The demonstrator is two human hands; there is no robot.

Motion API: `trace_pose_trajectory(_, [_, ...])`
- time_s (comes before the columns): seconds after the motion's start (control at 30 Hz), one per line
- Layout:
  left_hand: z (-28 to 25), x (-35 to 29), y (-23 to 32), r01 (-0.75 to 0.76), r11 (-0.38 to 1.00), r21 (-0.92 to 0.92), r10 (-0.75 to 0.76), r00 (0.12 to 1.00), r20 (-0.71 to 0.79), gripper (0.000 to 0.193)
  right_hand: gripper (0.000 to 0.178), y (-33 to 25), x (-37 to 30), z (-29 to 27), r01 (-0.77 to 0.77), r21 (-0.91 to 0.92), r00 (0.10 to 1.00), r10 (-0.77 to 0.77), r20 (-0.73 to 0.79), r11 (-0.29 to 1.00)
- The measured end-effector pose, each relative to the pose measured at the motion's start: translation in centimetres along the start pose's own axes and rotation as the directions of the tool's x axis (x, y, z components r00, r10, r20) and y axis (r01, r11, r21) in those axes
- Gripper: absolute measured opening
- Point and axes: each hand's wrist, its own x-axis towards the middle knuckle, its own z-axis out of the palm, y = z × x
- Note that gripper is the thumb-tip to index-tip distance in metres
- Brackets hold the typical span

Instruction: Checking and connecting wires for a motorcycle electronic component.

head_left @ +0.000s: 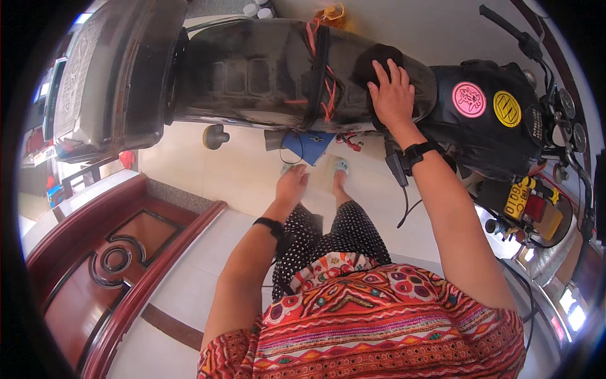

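Pale tiled floor (180,167) spreads through the middle of the frame, and across its top stretches a dark motorcycle (347,104), with a wooden panel (79,284) at lower left. Its long black seat (252,72) runs left to right, crosswise to our forearms. Toward the seat's right end, upper right of centre, lies a dark cloth (365,66), partly hidden. Our right hand (394,98) rests flat on it, fingers slightly spread, so this is the nearer hand. Our left hand (292,186) hangs below the seat near centre, well apart from the cloth, loosely curled; we cannot tell whether it holds anything.
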Motion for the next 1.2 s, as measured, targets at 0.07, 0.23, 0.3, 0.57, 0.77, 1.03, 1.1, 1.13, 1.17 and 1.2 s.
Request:
trace_pose_trajectory(0.07, [0.6,2.1,0.5,0.029,0.999,0.046,-0.030,0.999,0.024,0.031,0.052,-0.7,0.2,-0.2,0.009,0.013,0.998,-0.008,-0.057,1.000])
trace_pose_trajectory(0.23, [0.9,6.4,0.7,0.034,0.958,0.285,-0.055,0.996,0.065,0.034,0.051,-2.5,0.0,-1.3,0.017,0.028,0.996,-0.015,-0.091,0.999])
trace_pose_trajectory(0.3, [0.8,7.6,-0.5,0.062,0.943,0.328,-0.064,0.998,-0.005,0.035,0.050,-3.0,0.1,-1.7,0.023,0.046,0.995,-0.018,-0.102,0.999])
trace_pose_trajectory(0.57, [0.3,9.9,0.7,0.100,0.915,0.390,-0.161,0.979,0.127,0.037,0.051,-3.1,0.1,-3.3,0.049,0.089,0.978,-0.030,-0.205,0.995])
trace_pose_trajectory(0.77, [0.5,8.5,-0.9,0.043,0.857,0.513,-0.099,0.992,0.083,0.029,0.051,-3.6,0.2,-3.9,0.045,0.136,0.974,-0.013,-0.228,0.990])
trace_pose_trajectory(1.03, [1.7,8.4,-2.6,0.013,0.811,0.585,-0.013,1.000,-0.004,0.017,0.052,-3.6,0.3,-3.8,0.034,0.131,0.971,-0.002,-0.240,0.991])
trace_pose_trajectory(1.1, [1.9,8.2,-2.2,-0.015,0.822,0.569,0.027,1.000,-0.011,0.018,0.050,-3.7,0.0,-3.9,-0.007,0.143,0.984,0.033,-0.177,0.990])
trace_pose_trajectory(1.13, [2.0,8.2,-2.0,-0.009,0.840,0.542,0.017,1.000,-0.009,0.024,0.052,-3.4,0.0,-3.4,0.022,0.140,0.975,0.009,-0.221,0.990])
trace_pose_trajectory(1.17, [1.9,8.1,-1.5,0.002,0.857,0.515,0.002,1.000,-0.006,0.031,0.052,-3.3,0.0,-3.4,0.025,0.137,0.976,0.006,-0.220,0.990])
trace_pose_trajectory(1.2, [2.1,8.3,-1.0,0.003,0.860,0.511,0.000,1.000,-0.007,0.031,0.052,-3.3,0.0,-3.3,0.020,0.133,0.976,0.010,-0.219,0.991])
